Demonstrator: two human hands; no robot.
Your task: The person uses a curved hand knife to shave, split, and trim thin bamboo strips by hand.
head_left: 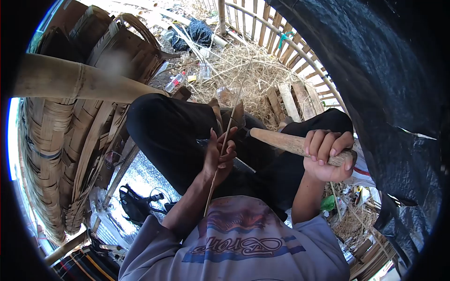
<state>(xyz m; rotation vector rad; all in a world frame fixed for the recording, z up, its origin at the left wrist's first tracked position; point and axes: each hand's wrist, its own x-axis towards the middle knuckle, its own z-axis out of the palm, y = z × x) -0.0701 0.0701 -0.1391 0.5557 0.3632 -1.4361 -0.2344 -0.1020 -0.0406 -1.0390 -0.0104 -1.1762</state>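
A thin bamboo strip [229, 126] runs from near my shirt up past my knees. My left hand [221, 153] is closed around it, with the fingers curled. My right hand [329, 154] is wrapped round the thick wooden handle of a knife [281, 141]. The handle points left toward the strip, and dark metal shows at its narrow end. Its blade is hard to make out against my black trousers [164, 133]. A thin shiny metal piece [246, 165] lies between my legs, just right of my left hand.
A thick bamboo pole [93, 84] and stacked woven baskets [61, 154] stand at left. Ahead lie straw-like shavings [248, 70], plastic bottles [205, 70] and wooden slats [288, 100]. Black sheeting [375, 84] hangs at right. A black bag [133, 203] lies at lower left.
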